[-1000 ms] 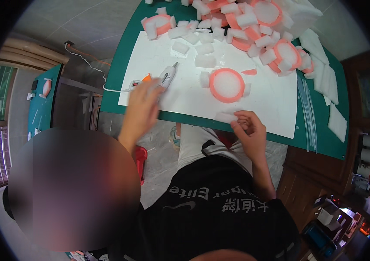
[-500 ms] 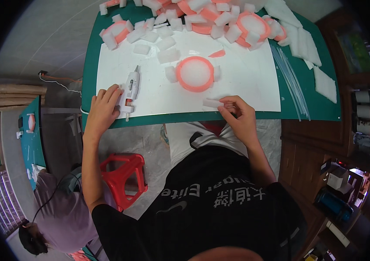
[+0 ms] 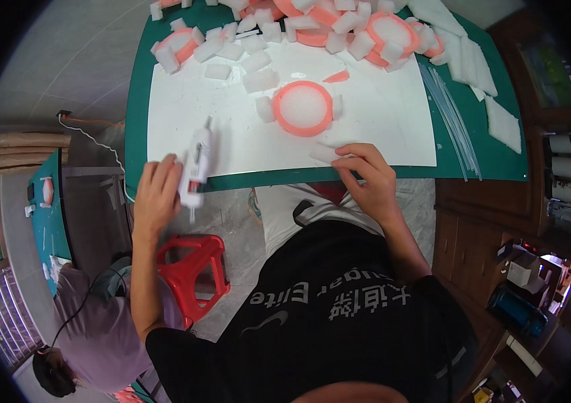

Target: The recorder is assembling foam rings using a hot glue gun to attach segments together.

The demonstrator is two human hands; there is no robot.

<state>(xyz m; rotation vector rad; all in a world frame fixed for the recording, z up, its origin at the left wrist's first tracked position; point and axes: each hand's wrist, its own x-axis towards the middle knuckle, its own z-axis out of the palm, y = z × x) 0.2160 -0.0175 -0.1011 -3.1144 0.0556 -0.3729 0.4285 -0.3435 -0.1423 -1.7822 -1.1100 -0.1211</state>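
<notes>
Left hand (image 3: 158,195) lies loosely curled against the white glue gun (image 3: 198,164) at the counter's (image 3: 137,101) near edge while the right hand (image 3: 366,178) pinches a small white foam block (image 3: 323,154), likely awaiting glue before joining the pink-rimmed foam disc (image 3: 303,107).

black printed t-shirt (image 3: 339,316), bare forearms

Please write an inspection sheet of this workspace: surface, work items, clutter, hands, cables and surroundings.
Surface: green mat with a white sheet on it.
Job's things: white glue gun at the near edge; orange ring with white foam disc; small foam block.
Clutter: foam blocks and orange rings along the far edge; clear glue sticks on the right.
Hands: left hand at the glue gun; right hand pinches the foam block.
Cables: white cord hangs left of the table.
Surroundings: red stool; another person lower left.
</notes>
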